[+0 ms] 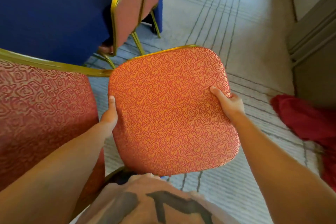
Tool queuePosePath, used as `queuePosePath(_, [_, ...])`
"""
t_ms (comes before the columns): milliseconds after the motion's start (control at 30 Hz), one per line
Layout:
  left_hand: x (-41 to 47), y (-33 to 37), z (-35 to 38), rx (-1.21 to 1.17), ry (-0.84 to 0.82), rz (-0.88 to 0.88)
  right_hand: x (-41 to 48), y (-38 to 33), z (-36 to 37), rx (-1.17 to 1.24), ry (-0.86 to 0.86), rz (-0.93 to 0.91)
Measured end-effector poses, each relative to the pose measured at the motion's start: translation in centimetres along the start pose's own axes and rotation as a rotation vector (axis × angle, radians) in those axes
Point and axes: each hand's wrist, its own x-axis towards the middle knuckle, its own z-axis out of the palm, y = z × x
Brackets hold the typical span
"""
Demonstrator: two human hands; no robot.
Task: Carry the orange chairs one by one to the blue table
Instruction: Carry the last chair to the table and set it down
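I hold an orange chair (pixel 171 111) with a red swirl pattern and a gold frame in front of my chest, its padded seat facing me. My left hand (pixel 109 114) grips the seat's left edge and my right hand (pixel 228 102) grips its right edge, thumbs on the fabric. The chair's backrest (pixel 36 107) fills the left of the view. The blue table (pixel 51 16), draped in blue cloth, stands at the upper left. Two more orange chairs (pixel 127 11) with gold frames stand at the table's right end, their backs toward me.
Pale carpet (pixel 227 23) with dark stripes covers the floor ahead and to the right. A red cloth (pixel 307 118) lies on the floor at the right. A grey door or cabinet (pixel 312 45) stands at the upper right.
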Motion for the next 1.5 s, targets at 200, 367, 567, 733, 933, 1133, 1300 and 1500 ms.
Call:
queuePosePath(200, [5.1, 1.9, -0.3, -0.151, 0.08, -0.146, 9.8, -4.6, 6.9, -0.07, -0.198, -0.025])
queuePosePath(367, [6.0, 3.3, 0.0, -0.261, 0.188, -0.224, 15.3, -8.2, 10.8, -0.152, -0.327, -0.033])
queuePosePath(567, [5.9, 4.4, 0.9, -0.442, 0.301, -0.265, 21.0, -13.7, 16.8, -0.263, -0.576, -0.116])
queuePosePath(733, [5.7, 4.9, 3.7, -0.612, 0.429, -0.36, 26.5, -18.1, 22.9, -0.379, -0.755, -0.256])
queuePosePath(933, [4.3, 6.0, 8.8, -0.774, 0.637, -0.476, 30.5, -22.9, 29.2, -0.5, -1.006, -0.408])
queuePosePath(1133, [2.3, 7.3, 12.9, -0.909, 0.817, -0.564, 31.5, -25.0, 33.1, -0.583, -1.176, -0.511])
queuePosePath(1300, [0.2, 6.8, 17.0, -1.092, 0.906, -0.677, 29.7, -25.5, 35.7, -0.691, -1.324, -0.626])
queuePosePath(1500, [-2.8, 5.8, 23.4, -1.246, 1.021, -0.822, 26.6, -23.7, 36.7, -0.804, -1.503, -0.733])
